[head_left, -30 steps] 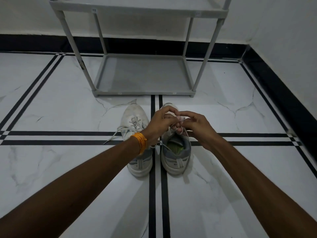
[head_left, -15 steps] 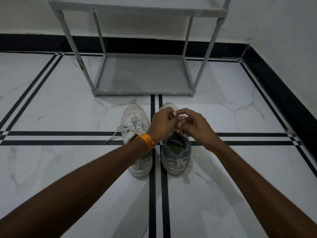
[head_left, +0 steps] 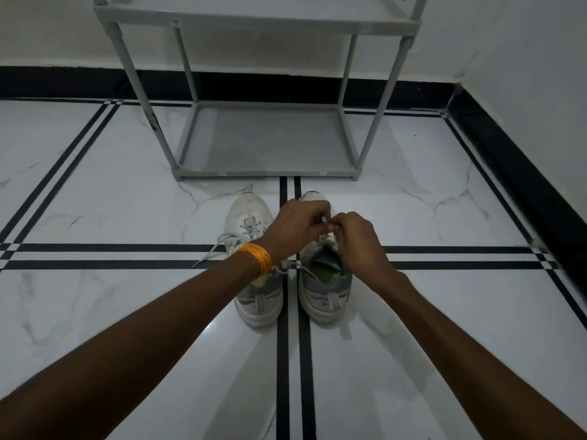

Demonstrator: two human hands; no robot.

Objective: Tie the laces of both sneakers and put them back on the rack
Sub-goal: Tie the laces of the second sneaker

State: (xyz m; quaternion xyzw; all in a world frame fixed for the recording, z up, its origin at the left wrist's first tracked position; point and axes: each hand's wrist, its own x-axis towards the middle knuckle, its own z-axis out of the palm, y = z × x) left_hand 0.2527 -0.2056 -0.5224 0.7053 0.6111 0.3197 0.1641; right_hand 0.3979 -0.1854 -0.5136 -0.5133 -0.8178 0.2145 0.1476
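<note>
Two white low-top fabric sneakers with grey heel collars stand side by side on the white marble-pattern floor [head_left: 127, 201], toes pointing to 12 o'clock, heels toward the camera. The left sneaker [head_left: 251, 258] sits just left of a pair of black inlay stripes [head_left: 293, 360] running from 12 to 6 o'clock; the right sneaker [head_left: 324, 290] sits just right of them.

The left hand [head_left: 293, 228] and the right hand [head_left: 357, 241] meet above the lace area of the right sneaker. Both hands are closed, fingertips pinched together on that sneaker's white lace [head_left: 325, 225] (only a short piece shows between the fingers, so the form of the knot cannot be told). One strand of this lace [head_left: 306, 269] trails across the shoe opening toward 9 o'clock. An orange thread band [head_left: 257, 258] wraps the left wrist.

The left sneaker's lace is loose: one end [head_left: 208, 255] lies on the floor, extending toward 8 o'clock across the horizontal black stripes.

The grey metal-tube shoe rack with fabric shelves [head_left: 266, 141] stands at 12 o'clock from the sneakers, near their toes but not touching, against the white wall with black skirting [head_left: 63, 81]. The sneakers are on the floor, not on the rack.
</note>
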